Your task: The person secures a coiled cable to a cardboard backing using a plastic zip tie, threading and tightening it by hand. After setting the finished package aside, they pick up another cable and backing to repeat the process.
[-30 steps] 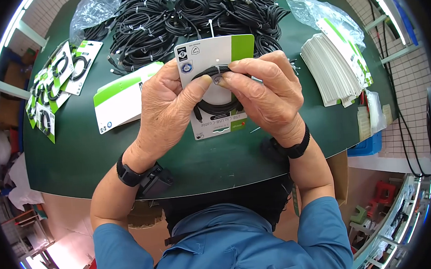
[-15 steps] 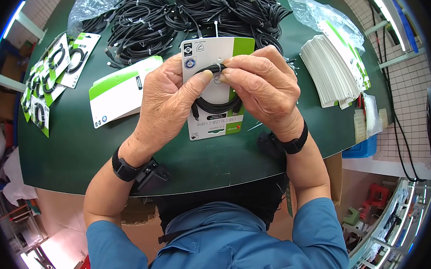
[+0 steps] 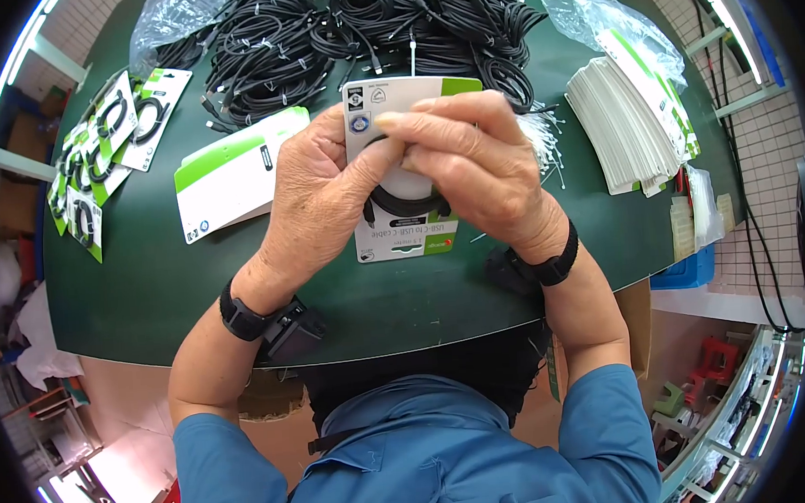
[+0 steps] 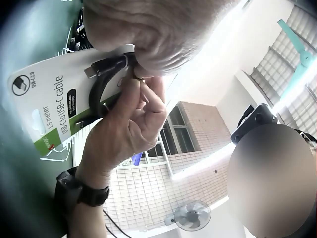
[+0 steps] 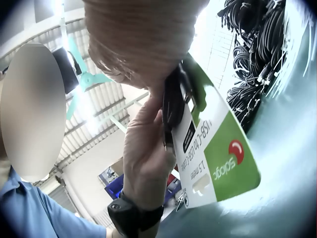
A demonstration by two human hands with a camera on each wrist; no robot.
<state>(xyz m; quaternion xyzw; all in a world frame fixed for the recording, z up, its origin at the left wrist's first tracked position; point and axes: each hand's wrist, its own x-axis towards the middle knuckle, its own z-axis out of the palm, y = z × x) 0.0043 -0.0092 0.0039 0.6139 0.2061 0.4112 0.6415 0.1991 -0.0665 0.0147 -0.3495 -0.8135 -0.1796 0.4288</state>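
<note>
In the head view a white and green card (image 3: 393, 243) is held upside down over the table, with a coiled black cable (image 3: 406, 201) against its face. My left hand (image 3: 313, 192) grips the card's left side, thumb on the coil. The right hand (image 3: 484, 165) pinches at the top of the coil, its fingers hiding that part. A white tie tail (image 3: 412, 58) sticks up past the card's upper edge. Close up, the left wrist view has the cable's plug (image 4: 106, 66) lying on the printed card (image 4: 44, 94).
Behind lies a heap of black cables (image 3: 274, 49). Carded cables (image 3: 96, 140) are at the left, flat cards (image 3: 235, 183) beside my left hand. A card stack (image 3: 619, 131), white ties (image 3: 542, 139) and plastic bags (image 3: 590, 9) lie at the right.
My right fingers have shifted left across the card's face, now covering the top of the coil. The card has moved slightly right, still in the left hand's grip.
</note>
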